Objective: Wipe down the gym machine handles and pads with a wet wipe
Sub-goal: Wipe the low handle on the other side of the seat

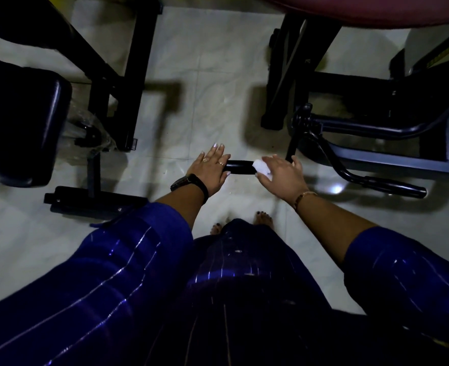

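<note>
The left hand (209, 169) holds one end of the short black handle (240, 167), with the thumb under it and the fingers lying over it. The right hand (282, 174) squeezes a white wet wipe (261, 168) against the other end. A black pad (25, 122) sits far left, over the pale tile floor (212, 101).
</note>
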`<state>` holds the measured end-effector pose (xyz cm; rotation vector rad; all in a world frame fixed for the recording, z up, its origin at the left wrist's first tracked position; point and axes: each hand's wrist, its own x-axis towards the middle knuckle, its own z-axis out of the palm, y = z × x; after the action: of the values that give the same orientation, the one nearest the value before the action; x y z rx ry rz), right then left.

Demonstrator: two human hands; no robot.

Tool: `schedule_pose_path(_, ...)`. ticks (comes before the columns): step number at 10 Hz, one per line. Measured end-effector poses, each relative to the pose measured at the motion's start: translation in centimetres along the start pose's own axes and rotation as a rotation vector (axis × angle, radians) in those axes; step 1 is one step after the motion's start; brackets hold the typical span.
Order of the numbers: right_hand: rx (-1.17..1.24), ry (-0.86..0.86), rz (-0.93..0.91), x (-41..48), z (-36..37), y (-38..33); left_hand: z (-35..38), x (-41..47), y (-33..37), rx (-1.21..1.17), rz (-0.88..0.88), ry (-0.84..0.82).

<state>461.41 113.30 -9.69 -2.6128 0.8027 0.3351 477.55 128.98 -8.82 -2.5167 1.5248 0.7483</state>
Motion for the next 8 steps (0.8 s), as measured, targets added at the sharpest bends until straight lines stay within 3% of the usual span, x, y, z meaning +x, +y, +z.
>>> schedule_pose_path(1, -0.033, -0.123, -0.005, 1.9, -1.0, -2.0, -0.1, 0.0, 0.0, -0.015, 0.004, 0.006)
schedule_pose_path(2, -0.074, -0.176, -0.126, 1.6, -1.1, -3.5, 0.0, -0.1, 0.0, -0.044, 0.000, 0.005)
schedule_pose_path(4, -0.180, -0.054, -0.245, -2.1, 1.2, -3.2, 0.3, 0.1, -0.1, -0.068, 0.003, 0.032)
schedule_pose_path(6, -0.285, 0.227, -0.239, -2.8, 1.8, -1.6, 0.3, 0.2, -0.2, -0.046, 0.008, 0.024)
schedule_pose_path(8, -0.141, 0.292, -0.193, -1.2, 1.5, -0.9, 0.0, 0.1, -0.3, -0.036, 0.013, 0.008)
